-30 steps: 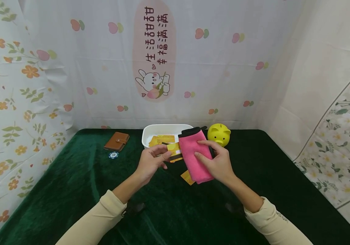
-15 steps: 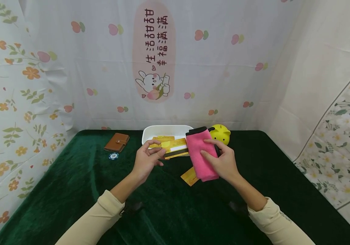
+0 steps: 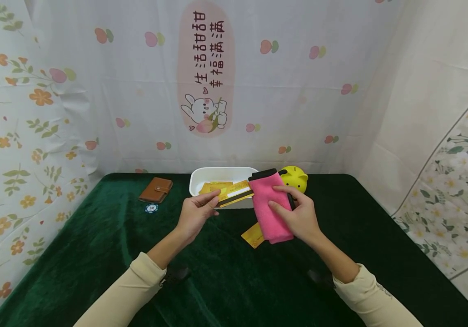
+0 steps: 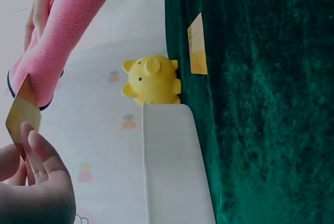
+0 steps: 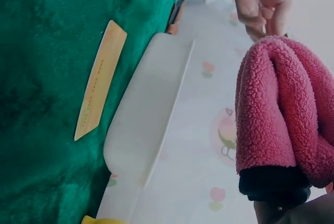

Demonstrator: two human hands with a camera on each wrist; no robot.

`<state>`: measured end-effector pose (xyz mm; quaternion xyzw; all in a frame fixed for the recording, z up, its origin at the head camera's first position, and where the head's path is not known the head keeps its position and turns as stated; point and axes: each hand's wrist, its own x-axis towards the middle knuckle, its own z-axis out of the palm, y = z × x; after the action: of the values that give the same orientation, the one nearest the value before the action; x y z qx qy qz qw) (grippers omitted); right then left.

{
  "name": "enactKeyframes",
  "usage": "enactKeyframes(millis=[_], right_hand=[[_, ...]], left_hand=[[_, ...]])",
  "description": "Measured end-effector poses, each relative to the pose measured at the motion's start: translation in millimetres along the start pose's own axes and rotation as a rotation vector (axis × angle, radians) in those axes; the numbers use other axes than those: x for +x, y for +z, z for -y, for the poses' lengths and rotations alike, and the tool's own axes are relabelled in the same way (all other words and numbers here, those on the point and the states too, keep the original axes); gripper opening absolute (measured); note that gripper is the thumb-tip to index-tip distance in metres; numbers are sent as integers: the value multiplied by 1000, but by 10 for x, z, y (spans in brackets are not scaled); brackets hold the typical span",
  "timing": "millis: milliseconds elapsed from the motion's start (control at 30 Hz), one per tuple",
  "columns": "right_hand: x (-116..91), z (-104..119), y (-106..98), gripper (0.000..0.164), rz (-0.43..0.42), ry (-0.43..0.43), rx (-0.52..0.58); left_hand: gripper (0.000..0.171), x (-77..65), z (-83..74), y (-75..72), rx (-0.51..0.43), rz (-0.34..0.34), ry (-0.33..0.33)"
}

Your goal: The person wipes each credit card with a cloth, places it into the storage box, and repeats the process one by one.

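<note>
My left hand pinches a yellow bank card with a dark stripe by its left end. The card's far end reaches the edge of a folded pink cloth with black trim. My right hand grips that cloth from its right side, thumb and fingers across its front. In the left wrist view the held card stands tilted at the pink cloth. Above the table, both hands are raised before a white tray. A second yellow card lies on the table, partly behind the cloth.
More yellow cards lie in the white tray. A yellow piggy bank stands behind the cloth on the right. A brown wallet and a poker chip lie at the left on the dark green tablecloth.
My right hand has moved slightly right with the cloth, exposing more of the card in my left hand. The card has since tilted, its right end rising.
</note>
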<state>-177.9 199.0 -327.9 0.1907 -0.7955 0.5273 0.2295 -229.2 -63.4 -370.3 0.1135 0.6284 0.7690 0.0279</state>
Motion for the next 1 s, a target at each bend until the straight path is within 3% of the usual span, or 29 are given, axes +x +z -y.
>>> enactKeyframes(millis=[167,300,400,567,767,1000], right_hand=[[1,2,13,34,1,-6,19],[19,-157,26,37,-4,4,45],[34,-276,36,39,-11,16,59],[37,-303,60,37,-3,16,83],[38,-295,90,36,10,-7,102],[58,-252,143,36,-2,-48,109]], left_hand=[[36,15,14,-29,-16,57,6],[38,18,16,-45,-8,90,19],[34,26,20,-33,94,60,48],[27,41,46,5,268,-71,63],[27,31,58,18,252,-130,30],[24,30,41,30,203,-114,16]])
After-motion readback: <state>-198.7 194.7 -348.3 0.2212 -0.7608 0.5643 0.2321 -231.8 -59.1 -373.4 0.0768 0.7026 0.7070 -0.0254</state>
